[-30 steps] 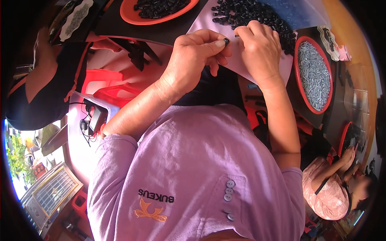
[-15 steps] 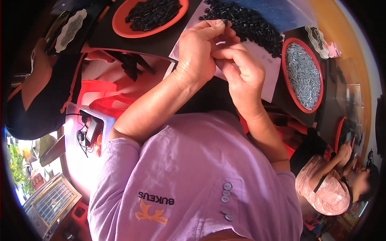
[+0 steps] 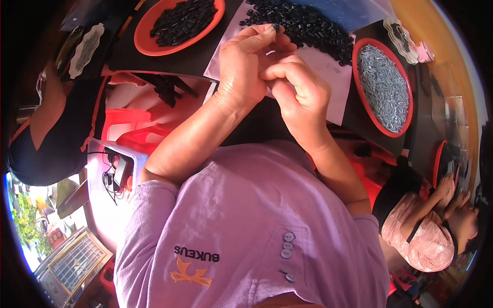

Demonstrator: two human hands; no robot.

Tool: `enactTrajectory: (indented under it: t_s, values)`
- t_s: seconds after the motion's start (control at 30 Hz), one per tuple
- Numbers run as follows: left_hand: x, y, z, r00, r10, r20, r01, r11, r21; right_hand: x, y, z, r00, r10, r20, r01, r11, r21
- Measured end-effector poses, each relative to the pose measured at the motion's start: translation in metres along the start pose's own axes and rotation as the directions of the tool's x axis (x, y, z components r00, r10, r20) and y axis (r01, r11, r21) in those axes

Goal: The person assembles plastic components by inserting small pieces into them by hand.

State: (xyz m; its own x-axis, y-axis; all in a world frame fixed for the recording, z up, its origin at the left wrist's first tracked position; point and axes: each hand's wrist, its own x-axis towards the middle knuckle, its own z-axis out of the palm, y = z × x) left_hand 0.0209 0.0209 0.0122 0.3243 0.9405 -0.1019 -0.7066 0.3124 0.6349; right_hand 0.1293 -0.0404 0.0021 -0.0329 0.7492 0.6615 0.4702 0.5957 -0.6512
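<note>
My left hand (image 3: 242, 66) is raised over the near edge of the table. Its thumb and fingertips pinch a small black plastic piece (image 3: 276, 27), of which only a bit shows. Close beside it my right hand (image 3: 304, 92) is closed, thumb against curled forefinger, its fingertips touching the left palm side; anything in that pinch is hidden. Just beyond both hands lies a heap of small black tube-like pieces (image 3: 308, 32) on a pale sheet (image 3: 336, 95). A red tray of silvery screws (image 3: 384, 90) stands to the right, and an orange-red bowl (image 3: 145, 43) holds more black pieces to the left.
A blue translucent bag or sheet (image 3: 346, 13) lies behind the heap. Scalloped white trays (image 3: 86, 50) (image 3: 399, 41) stand at either side of the table. Another person (image 3: 418, 236) works at the right; a person's arm (image 3: 49, 105) shows at the left. Red stools (image 3: 128, 119) are below.
The whole view has shifted slightly, with the table things now a little further left. Both hands keep nearly the same pose, and the black piece is still in the left fingertips.
</note>
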Motion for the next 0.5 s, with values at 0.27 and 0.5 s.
enactTrajectory:
  t_s: [0.27,0.5]
  values:
    - [-0.0038,0.0009,0.002,0.997,0.077,-0.024,-0.075,0.993,0.086,-0.0063,-0.0024,0.0058,0.951,0.308,0.009,-0.302,0.927,0.223]
    - [-0.0007,-0.0056,-0.0021,1.0,0.01,-0.014,-0.011,0.999,-0.036,-0.0096,0.0018,0.0096,0.997,-0.051,-0.062,0.048,0.997,-0.055]
